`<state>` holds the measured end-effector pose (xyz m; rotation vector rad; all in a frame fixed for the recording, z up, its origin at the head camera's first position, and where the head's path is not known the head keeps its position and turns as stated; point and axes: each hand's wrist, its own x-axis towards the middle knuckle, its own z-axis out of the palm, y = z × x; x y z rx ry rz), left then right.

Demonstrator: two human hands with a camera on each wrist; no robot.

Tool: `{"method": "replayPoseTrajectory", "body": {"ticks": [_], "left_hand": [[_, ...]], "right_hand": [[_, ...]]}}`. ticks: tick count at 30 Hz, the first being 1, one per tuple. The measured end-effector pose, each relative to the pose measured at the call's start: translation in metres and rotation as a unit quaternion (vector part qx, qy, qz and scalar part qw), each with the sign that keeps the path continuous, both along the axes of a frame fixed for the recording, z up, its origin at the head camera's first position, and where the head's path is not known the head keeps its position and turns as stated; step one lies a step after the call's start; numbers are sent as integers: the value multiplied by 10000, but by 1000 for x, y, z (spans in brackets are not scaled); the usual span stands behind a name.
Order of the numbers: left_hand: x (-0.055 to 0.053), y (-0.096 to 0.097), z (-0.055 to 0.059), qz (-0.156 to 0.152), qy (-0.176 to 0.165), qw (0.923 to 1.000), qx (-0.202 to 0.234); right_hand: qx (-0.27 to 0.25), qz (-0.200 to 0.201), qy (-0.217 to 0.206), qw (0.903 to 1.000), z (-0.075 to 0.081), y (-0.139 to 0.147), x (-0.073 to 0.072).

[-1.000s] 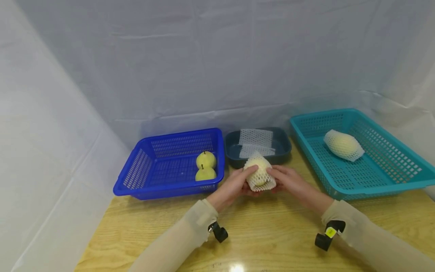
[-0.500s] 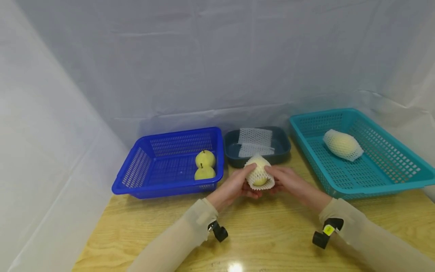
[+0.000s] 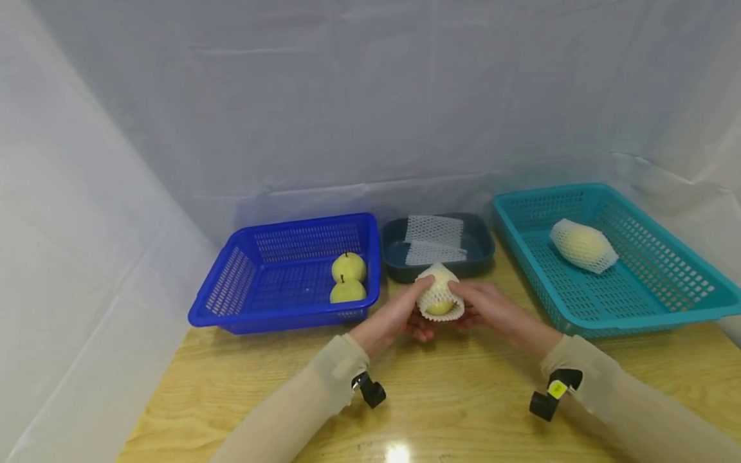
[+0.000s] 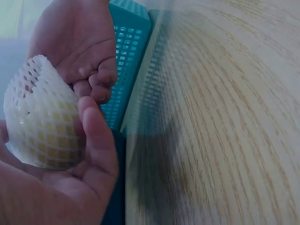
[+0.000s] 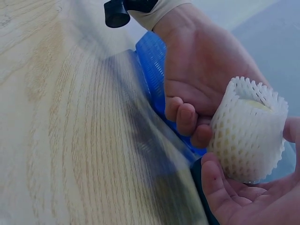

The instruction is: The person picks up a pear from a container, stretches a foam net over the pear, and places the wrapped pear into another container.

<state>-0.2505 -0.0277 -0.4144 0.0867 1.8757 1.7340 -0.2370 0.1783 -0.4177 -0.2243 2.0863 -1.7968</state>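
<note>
The left hand (image 3: 399,314) and right hand (image 3: 489,307) grasp one pear (image 3: 441,308) between them, thumbs on top and the other fingers curled at its sides and below. A white foam net (image 3: 438,292) wraps the pear, its open rim toward the wrists, where yellow skin shows; the gathered end points away from the thumbs. Just beyond the fingertips, a dark tray (image 3: 399,262) holds flat foam nets (image 3: 435,238). Left of the left fingers is a blue basket (image 3: 278,318), with two bare pears (image 3: 348,283) in the side nearest them. Right of the right fingers, a teal basket (image 3: 625,292) holds a wrapped pear (image 3: 583,245). Under the fingers lies the wooden table (image 3: 451,399).
</note>
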Motion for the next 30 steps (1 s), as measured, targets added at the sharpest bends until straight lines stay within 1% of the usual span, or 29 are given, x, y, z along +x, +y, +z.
{"method": "replayPoseTrajectory", "body": {"ticks": [4,9,15,20,24,30], "left_hand": [[1,-1,2,17,-18,9997,-244],[1,-2,4,101,28,9995,-304],[-2,-4,7,57,118,9999,-42],[-3,-6,7,-88,256,9996,112],[-3,-5,6,-83,319,9994,122],[-2,-1,3,142,431,9989,-106]], "right_hand": [[58,10,28,10000,0,0,0],[110,-44,58,9999,0,-1,-1],[293,-255,228,9990,-1,0,-2],[522,-362,352,9974,1,0,-2],[813,-362,612,9942,2,-1,0],[1146,-342,1155,9861,4,-4,7]]}}
